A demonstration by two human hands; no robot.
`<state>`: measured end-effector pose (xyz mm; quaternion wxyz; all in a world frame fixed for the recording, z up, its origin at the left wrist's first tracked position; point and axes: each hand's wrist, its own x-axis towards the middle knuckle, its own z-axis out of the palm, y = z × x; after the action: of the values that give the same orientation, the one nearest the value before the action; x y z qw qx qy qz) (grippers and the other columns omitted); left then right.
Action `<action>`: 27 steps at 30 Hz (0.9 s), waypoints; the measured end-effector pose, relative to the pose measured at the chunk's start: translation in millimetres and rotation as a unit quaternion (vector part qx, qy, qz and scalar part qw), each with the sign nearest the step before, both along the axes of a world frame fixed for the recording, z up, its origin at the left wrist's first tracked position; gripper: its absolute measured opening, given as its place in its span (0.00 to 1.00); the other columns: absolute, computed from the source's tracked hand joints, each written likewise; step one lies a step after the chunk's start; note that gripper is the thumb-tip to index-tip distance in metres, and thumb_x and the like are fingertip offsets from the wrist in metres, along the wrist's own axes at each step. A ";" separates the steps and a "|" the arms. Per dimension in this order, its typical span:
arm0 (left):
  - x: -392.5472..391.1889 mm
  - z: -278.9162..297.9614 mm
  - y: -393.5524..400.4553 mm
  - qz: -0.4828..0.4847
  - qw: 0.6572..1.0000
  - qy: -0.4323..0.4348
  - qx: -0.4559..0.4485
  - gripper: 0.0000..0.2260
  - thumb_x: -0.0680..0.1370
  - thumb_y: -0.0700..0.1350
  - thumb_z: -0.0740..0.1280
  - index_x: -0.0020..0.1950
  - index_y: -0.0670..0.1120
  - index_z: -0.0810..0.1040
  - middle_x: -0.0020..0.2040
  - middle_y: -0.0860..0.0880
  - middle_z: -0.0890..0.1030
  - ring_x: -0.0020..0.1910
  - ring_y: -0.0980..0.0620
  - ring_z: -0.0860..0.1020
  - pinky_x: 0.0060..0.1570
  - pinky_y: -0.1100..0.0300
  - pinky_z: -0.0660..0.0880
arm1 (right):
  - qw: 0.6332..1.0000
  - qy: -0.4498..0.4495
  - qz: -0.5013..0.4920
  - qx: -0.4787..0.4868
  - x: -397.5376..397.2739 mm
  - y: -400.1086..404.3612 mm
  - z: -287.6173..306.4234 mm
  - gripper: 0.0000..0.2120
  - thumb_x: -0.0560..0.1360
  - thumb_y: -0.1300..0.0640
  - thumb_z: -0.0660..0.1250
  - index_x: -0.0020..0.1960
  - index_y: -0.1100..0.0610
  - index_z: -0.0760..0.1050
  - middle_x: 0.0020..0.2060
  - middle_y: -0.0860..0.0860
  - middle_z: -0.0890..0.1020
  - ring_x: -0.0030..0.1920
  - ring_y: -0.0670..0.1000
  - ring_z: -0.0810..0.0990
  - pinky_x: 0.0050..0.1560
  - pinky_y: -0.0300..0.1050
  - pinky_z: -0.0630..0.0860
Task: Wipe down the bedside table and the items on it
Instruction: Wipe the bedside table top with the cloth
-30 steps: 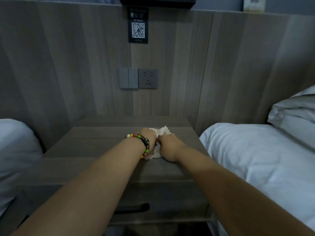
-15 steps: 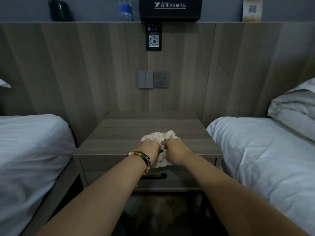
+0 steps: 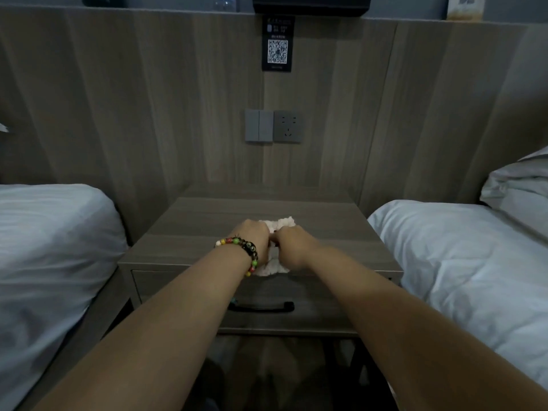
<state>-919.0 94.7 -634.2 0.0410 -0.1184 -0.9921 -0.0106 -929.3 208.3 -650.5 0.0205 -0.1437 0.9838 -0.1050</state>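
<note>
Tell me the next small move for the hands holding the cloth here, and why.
Probably sweep the white cloth sideways across the bedside table. Both the left hand and the right hand grip it bunched near the front edge, at the middle, and bare tabletop lies to either side and behind.

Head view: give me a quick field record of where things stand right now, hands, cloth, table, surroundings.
left hand: left hand grips the white cloth, beaded bracelet on the wrist
right hand: right hand grips the same cloth, beside the left
cloth: bunched, on the front half of the tabletop
table: bedside table, drawer shut, dark drawer handle
sides: left bed; right bed
wall: switch and socket, QR sign
</note>
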 end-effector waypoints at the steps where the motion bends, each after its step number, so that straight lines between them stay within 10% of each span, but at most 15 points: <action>1: -8.1 -0.5 0.7 -0.004 1.000 -0.003 -0.002 0.12 0.76 0.41 0.63 0.57 0.42 0.80 0.57 0.40 0.79 0.58 0.42 0.77 0.53 0.55 0.74 | 1.000 -0.006 -0.003 0.001 -5.5 1.3 1.7 0.18 0.74 0.66 0.59 0.62 0.58 0.76 0.60 0.60 0.77 0.61 0.60 0.75 0.58 0.48 0.73; 27: -233.8 -1.8 13.3 -0.021 1.000 0.008 0.020 0.17 0.78 0.40 0.63 0.66 0.49 0.77 0.68 0.49 0.75 0.66 0.47 0.72 0.65 0.61 0.68 | 0.994 0.030 -0.006 0.104 -207.4 19.5 19.6 0.21 0.79 0.61 0.58 0.71 0.55 0.69 0.69 0.55 0.71 0.67 0.56 0.71 0.65 0.43 0.67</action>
<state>-1152.8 108.0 -636.1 0.0510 -0.1381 -0.9886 -0.0307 -1136.7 227.8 -630.9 0.0053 -0.1376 0.9905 0.0018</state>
